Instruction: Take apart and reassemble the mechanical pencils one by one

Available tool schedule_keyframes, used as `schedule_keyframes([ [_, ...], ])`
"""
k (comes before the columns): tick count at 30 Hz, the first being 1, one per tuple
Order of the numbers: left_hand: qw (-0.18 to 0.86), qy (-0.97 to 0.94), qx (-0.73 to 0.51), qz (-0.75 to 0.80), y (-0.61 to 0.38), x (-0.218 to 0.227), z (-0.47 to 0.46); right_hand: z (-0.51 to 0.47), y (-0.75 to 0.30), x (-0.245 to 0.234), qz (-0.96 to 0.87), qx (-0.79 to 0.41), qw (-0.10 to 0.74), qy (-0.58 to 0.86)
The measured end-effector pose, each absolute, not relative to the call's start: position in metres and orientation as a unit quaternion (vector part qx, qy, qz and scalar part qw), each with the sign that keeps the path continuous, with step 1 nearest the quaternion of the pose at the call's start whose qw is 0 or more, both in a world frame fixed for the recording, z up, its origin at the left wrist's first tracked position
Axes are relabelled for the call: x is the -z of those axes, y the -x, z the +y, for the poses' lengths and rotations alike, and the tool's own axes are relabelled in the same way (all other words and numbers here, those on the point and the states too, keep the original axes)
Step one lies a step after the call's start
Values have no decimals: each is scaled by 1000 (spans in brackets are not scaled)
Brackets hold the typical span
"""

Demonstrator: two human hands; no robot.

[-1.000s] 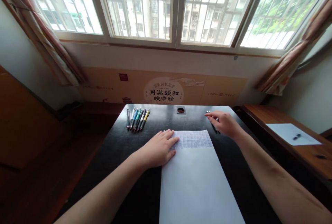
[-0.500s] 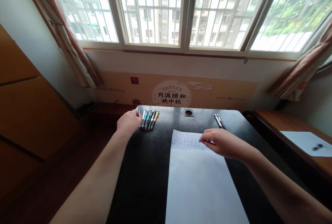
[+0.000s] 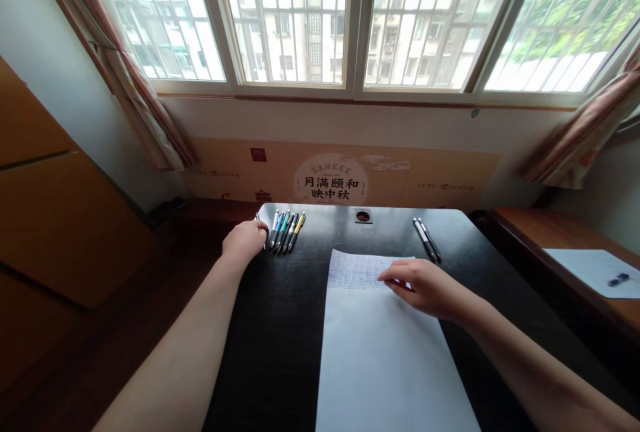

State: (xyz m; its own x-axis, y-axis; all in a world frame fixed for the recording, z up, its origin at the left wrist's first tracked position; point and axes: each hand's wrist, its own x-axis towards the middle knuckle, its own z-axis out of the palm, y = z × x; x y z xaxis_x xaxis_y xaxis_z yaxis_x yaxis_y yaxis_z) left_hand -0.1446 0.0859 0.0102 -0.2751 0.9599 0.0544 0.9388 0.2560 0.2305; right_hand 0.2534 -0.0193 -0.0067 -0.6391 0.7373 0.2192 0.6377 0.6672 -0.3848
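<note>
At the far left corner of the black worktop (image 3: 270, 339), the left hand (image 3: 245, 240) has its fingers closed on a pen (image 3: 259, 217), whose upper end shows past the fingertips. Just to the right of that hand lies a slanted row of pens (image 3: 286, 232), side by side, with a yellow one (image 3: 297, 232) farthest from the fingers. The right hand (image 3: 423, 285) is loosely curled with nothing visible in its grasp, above the upper right part of a long white paper (image 3: 385, 359); whether its fingertips touch the sheet, I cannot tell. Beyond them, dense blue writing (image 3: 353, 271) fills the paper's top strip. Past the right hand's knuckles lie two pens (image 3: 427, 239), nearly parallel. Between the two hands and farther off sits a square fitting with a round opening (image 3: 363, 217). Well to the right of the right hand, a second, wooden worktop (image 3: 523, 227) bears another sheet (image 3: 575, 265). Beyond both hands stand a printed panel (image 3: 330, 162) and barred windows (image 3: 290, 45).
</note>
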Motion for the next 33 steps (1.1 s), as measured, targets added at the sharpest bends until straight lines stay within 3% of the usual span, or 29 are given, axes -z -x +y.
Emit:
schedule_keyframes([
  [12, 11, -573, -124, 810, 145, -22, 79, -12, -261, 8, -851, -126, 264, 436],
  [17, -62, -637, -332, 693, 114, -37, 64, -7, -261, 9, -805, -141, 322, 478],
  [21, 69, -710, -434, 550, 54, -34, 34, -12, -247, 7, -771, -220, 367, 472],
  [24, 137, -777, -391, 475, 17, -27, 6, -17, -234, 9, -757, -299, 375, 443],
  [33, 80, -844, -326, 419, -1, -17, -16, -25, -220, 18, -772, -335, 343, 417],
])
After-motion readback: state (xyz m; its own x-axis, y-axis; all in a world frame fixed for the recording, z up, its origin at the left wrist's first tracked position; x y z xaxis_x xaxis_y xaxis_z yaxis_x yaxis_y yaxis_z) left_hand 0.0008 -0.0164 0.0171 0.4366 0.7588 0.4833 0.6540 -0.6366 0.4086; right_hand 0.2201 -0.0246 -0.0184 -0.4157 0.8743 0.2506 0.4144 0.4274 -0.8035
